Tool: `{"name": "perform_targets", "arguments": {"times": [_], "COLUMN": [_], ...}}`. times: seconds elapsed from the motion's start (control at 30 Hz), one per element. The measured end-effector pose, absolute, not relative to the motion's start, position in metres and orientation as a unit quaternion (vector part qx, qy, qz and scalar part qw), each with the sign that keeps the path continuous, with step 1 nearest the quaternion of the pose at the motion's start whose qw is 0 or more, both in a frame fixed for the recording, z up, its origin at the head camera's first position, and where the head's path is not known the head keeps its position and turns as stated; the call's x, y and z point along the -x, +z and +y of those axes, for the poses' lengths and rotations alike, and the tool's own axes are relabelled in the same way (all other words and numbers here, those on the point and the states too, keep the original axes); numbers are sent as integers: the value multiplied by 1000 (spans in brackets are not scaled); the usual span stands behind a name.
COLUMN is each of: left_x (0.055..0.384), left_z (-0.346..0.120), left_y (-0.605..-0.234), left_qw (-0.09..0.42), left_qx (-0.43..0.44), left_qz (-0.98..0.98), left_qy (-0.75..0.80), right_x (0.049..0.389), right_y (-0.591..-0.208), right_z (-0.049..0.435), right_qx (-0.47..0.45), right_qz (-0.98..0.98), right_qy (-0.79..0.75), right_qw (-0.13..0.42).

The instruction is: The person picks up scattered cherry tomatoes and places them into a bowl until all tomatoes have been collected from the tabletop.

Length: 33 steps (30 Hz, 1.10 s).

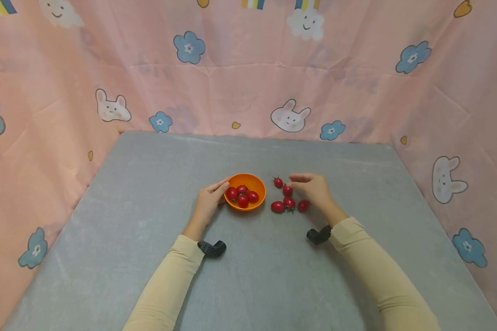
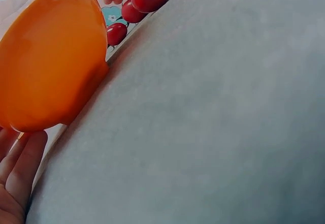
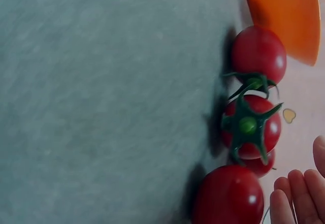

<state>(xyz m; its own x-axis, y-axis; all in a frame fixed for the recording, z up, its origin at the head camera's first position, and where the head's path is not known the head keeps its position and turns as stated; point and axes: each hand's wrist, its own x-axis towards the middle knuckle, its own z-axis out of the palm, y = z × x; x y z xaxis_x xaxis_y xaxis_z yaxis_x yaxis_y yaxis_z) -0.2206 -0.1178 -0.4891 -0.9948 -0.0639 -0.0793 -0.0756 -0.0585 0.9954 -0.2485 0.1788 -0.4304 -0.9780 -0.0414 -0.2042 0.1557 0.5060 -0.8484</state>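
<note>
A: Grip, left hand (image 1: 207,202): thumb over the rim of a glossy, round, orange bowl (image 1: 257,183), fingers against its outer side. And the right hand?

B: Right hand (image 1: 316,189): fingers extended, thumb apart from them, nothing seen held. The tips are just over a small, oval, glossy red tomato (image 1: 287,191); whether they touch it cannot be told.

A: How does that tomato lie relative to the grip?

B: Beneath the tips of the thumb and index finger. Its long axis cannot be read with the fingers so near. The right hand is the nearer; the left is beyond the bowl, toward the left edge of the matte grey table (image 1: 248,276). In our judgement, the short drop from fingertips to fruit is the governing relation.

A: And the arrangement?

B: The bowl stands about midway between the table's left and right edges, with 4 red tomatoes (image 1: 243,201) visible inside. Between bowl and right edge lie 5 tomatoes, including the 1 under the fingertips. A side-lying oval tomato (image 1: 278,207) among them has its long axis roughly parallel to the far edge.
</note>
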Motion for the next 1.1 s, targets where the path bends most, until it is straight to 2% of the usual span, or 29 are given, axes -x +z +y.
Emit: {"name": "perform_targets", "arguments": {"times": [0.27, 0.6, 1.1], "left_x": [220, 221, 221], "left_z": [-119, -119, -119], "left_y": [-489, -489, -488], "left_qw": [11, 6, 6], "left_qx": [47, 47, 46], "left_qz": [692, 694, 690], "left_qy": [720, 718, 722], "right_x": [249, 252, 251], "right_y": [-437, -437, -444], "right_z": [184, 179, 172], "right_qx": [-38, -64, -47], "right_qz": [862, 870, 887], "right_qy": [-496, -474, -444], "right_qw": [95, 121, 117]}}
